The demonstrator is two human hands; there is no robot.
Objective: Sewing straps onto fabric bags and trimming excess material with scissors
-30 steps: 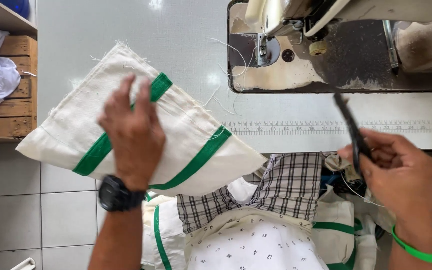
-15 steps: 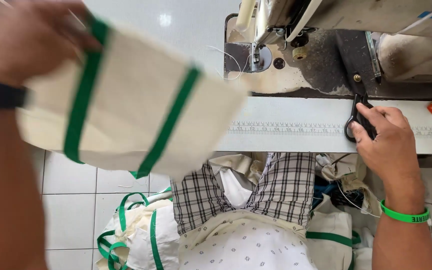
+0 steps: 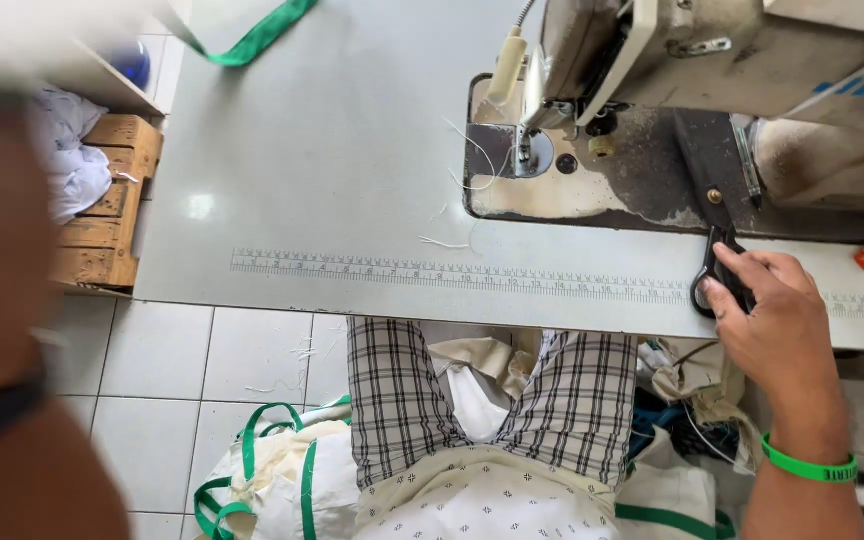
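My right hand (image 3: 767, 315) has come down onto the tabletop (image 3: 352, 180) in front of the sewing machine (image 3: 712, 60), its grip closed on the black scissors (image 3: 717, 265). The cloth bag has swung away left; my left arm (image 3: 12, 350) is a blur, its grip unreadable. So trimming looks finished.

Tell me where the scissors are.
The scissors lie at the table's right side, under the right hand, just in front of the sewing machine.
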